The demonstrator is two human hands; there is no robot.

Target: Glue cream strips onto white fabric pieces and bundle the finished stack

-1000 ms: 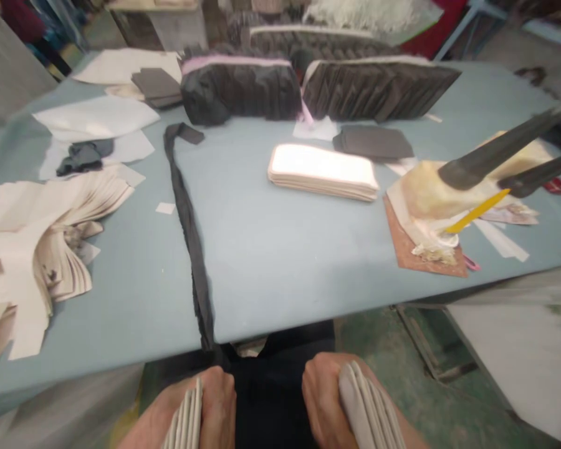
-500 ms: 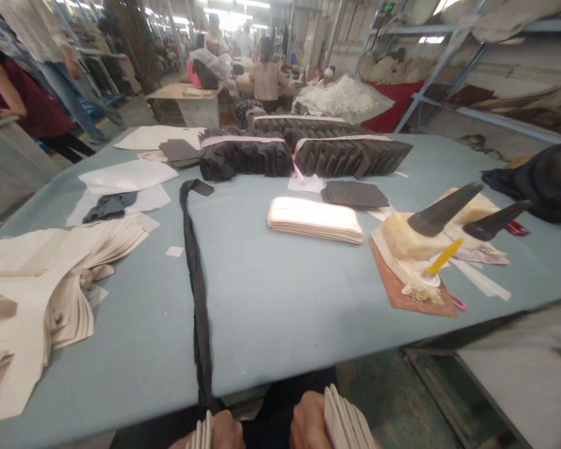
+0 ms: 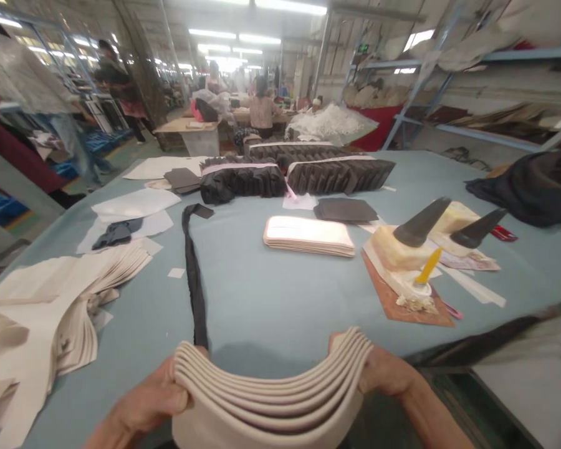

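A stack of beige padded panels point(image 3: 266, 399) is bent into a U shape at the near edge of the table, its two ends raised. My left hand point(image 3: 161, 390) grips the left end, thumb on the near side. Closed around the other end is my right hand point(image 3: 378, 371), its fingers partly hidden by the layers. Beyond the stack, a neat pile of pale, rounded-corner panels point(image 3: 308, 236) lies flat on the blue-grey table point(image 3: 243, 299). A long black fabric strip point(image 3: 195, 280) runs toward me and passes behind my left hand.
At left lie fanned beige cut pieces point(image 3: 51, 280). On the right, a yellow-handled tool point(image 3: 429, 265) stands by blocks with dark cone-shaped pieces point(image 3: 423, 223). Rows of dark folded pieces point(image 3: 341, 174) line the back. Several people are farther off; shelves point(image 3: 486, 131) stand at right.
Both hands have risen from below the table edge and spread apart. The beige panel stack has come up with them, now fully visible as a bent curve. The view has tilted up slightly.
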